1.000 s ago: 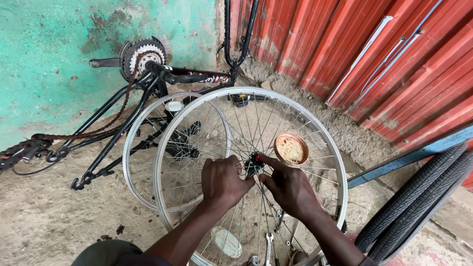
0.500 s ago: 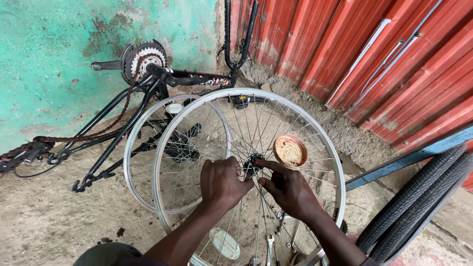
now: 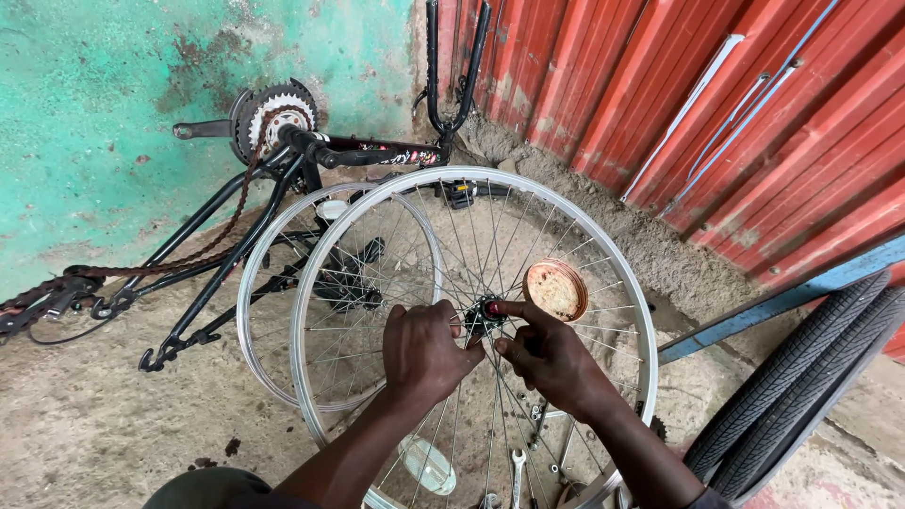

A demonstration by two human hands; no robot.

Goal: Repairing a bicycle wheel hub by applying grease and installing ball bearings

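A silver spoked bicycle wheel (image 3: 325, 254) stands upright in front of me. My left hand (image 3: 424, 351) is curled around the hub (image 3: 485, 311) from the left. My right hand (image 3: 550, 356) pinches the hub's dark end from the right, thumb and forefinger on it. Both hands touch the hub at the wheel's centre. A second silver wheel (image 3: 259, 283) lies behind the first. A small round tin of brownish grease (image 3: 556, 289) shows through the spokes, just right of the hub.
An upturned black bicycle frame (image 3: 236, 226) with chainring (image 3: 273, 115) and rusty chain (image 3: 141, 269) leans by the green wall. Black tyres (image 3: 801, 377) and a blue bar (image 3: 782, 302) stand at right before red corrugated sheeting. A spanner (image 3: 517, 467) and a white lid (image 3: 424, 464) lie on the dirt floor.
The view has shifted slightly. Both hands stay at the hub, with the fingers working a little around it.
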